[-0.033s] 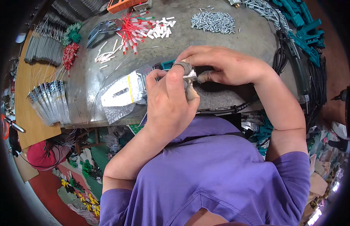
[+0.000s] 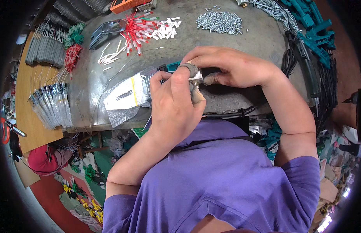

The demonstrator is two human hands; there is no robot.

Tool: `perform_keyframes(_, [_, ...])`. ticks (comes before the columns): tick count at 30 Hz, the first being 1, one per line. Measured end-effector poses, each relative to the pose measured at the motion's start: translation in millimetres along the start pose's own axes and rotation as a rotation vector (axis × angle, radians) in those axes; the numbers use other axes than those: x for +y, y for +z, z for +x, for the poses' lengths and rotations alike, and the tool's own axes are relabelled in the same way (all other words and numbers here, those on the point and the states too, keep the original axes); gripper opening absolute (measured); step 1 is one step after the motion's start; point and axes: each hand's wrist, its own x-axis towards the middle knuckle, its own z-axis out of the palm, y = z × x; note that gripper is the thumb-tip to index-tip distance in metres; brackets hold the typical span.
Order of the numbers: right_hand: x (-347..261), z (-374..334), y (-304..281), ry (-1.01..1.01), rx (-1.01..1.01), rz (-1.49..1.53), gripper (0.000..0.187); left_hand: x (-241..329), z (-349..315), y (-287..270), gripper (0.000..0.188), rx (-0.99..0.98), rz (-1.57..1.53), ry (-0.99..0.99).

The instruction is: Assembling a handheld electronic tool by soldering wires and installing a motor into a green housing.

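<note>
"Grey worktop [image 2: 262, 46], scuffed and crowded; what's on it?"

"Top ctr, a heap of silver screws [image 2: 219, 23]; left of that, white sleeves [image 2: 167, 30] and red wires [image 2: 136, 26]; far R, teal plastic parts [image 2: 314, 37]."

"And the hands?"

"Both near the front edge, approx. mid; L hand [image 2: 170, 103] has its fingers curled in, closed on a small pale piece [image 2: 196, 77]; R hand [image 2: 242, 70] comes over from the right, thumb bent in by the piece's R end; can't tell if it grips or only touches, tips partly hidden."

"Piece is where, exactly?"

"Btwn the two hands' fingertips; too covered to say what it is."

"Anything nearby?"

"Yep; teal housing [image 2: 173, 66] just beyond the L fingers, partly hidden; white panel [image 2: 115, 101] w/ a dark slot, just L of the L hand, bubble wrap [image 2: 124, 116] sticking out under it; black cable [image 2: 227, 115] along the front edge."
</note>
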Motion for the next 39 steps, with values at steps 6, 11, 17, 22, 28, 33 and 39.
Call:
perform_keyframes(6, [-2,-1,2,-0.060,0.094,-0.031,0.050,2,0,-2,0.067,-0.002,0.037,0.006])
perform_keyframes(11, [-3,-1,3,-0.082,0.089,-0.093,0.050,1,-1,-1,0.067,0.031,0.047,0.017])
perform_keyframes(17, [0,1,4,-0.061,0.083,-0.104,0.055,5,-7,-11,0.060,-0.037,0.112,0.109])
perform_keyframes(22, [-1,4,2,-0.110,0.111,-0.106,0.049,5,-14,-12,0.056,0.034,0.074,0.044])
perform_keyframes(28, [1,2,8,-0.102,0.180,-0.085,0.043,3,1,-11,0.046,0.078,0.158,0.138])
perform_keyframes(33, [-3,0,3,-0.040,0.151,-0.111,0.043,0,-3,-14,0.053,-0.011,0.208,0.197])
perform_keyframes(39, [-3,2,4,-0.042,0.138,-0.097,0.042,0,-10,-16,0.048,0.038,0.166,0.123])
